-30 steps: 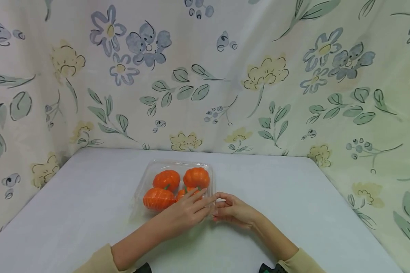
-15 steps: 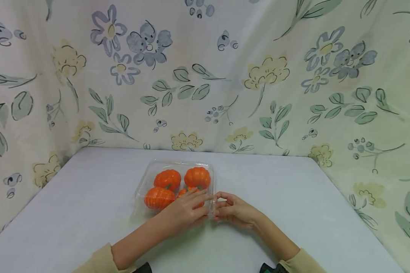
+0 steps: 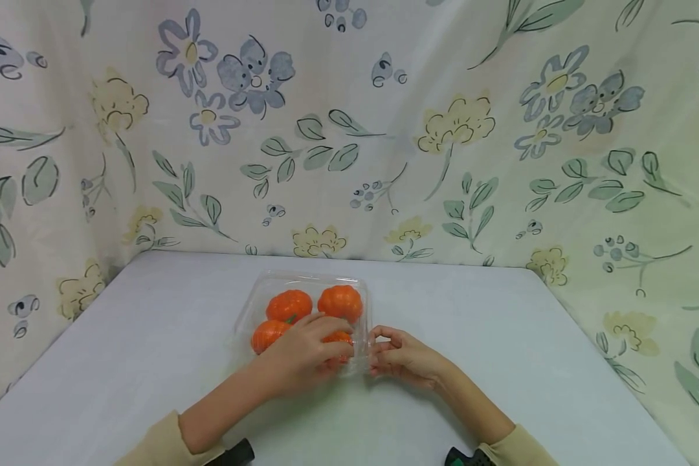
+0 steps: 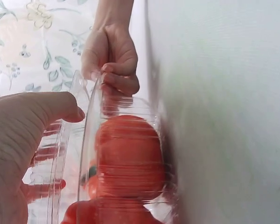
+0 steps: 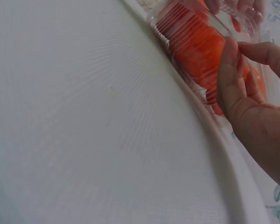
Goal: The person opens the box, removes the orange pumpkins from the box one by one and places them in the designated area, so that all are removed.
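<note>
A clear plastic clamshell box [image 3: 279, 278] with several small orange pumpkins [image 3: 340, 303] in it lies on the white table. My left hand [image 3: 299, 349] reaches over the front right of the box, hiding part of the front pumpkins. In the left wrist view, the lid [image 4: 57, 196] stands slightly apart from the base, between my left thumb and fingers; the fingers show through the plastic. At the box's right edge, my right hand [image 3: 404, 359] pinches the plastic between thumb and fingertips. Ridged side walls cover the pumpkins [image 5: 203, 51] in the right wrist view.
The white table [image 3: 472, 336] extends on both sides of the box. A floral curtain [image 3: 349, 129] hangs behind the table and along its sides. Dark wrist devices [image 3: 466, 457] show at the bottom near the sleeves.
My left hand has shifted left and its fingers have bent more over the box. The box and my right hand have moved slightly right in the head view.
</note>
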Tool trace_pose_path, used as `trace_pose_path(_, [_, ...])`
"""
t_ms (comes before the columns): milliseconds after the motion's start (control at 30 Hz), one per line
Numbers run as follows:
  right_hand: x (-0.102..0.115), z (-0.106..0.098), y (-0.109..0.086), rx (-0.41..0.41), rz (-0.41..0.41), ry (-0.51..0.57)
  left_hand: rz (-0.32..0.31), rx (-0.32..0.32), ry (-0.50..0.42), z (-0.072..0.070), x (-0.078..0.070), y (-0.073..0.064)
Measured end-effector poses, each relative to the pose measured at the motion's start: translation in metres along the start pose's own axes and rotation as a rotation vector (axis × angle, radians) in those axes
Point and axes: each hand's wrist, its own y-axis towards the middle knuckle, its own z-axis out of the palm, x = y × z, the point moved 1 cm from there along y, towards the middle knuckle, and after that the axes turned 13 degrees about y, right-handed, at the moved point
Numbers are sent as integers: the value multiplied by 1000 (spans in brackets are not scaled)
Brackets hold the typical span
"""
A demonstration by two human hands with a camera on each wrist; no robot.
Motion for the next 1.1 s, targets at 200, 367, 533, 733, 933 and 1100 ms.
trace_pose_path(200, [7,2,-3,-37,32,-58,-21,-19,-16,-7,6,0])
trace_pose_path(367, [16,6,-4,-183,-34,-287,-38,-47,2,-11,9,1])
trace_pose_path(533, [23,10,-1,-357,-287,-706,-51,-104,36,-15,13,3])
trace_pose_path(733, [26,14,11,-461,-513,-969,-111,-176,141,-30,26,3])
trace_pose_path(933, [34,21,23,-478,-620,-1042,-269,-168,194,-48,41,-2])
trace_pose_path(1100, [39,24,33,-507,-623,-1020,-368,-215,233,-56,61,-9])
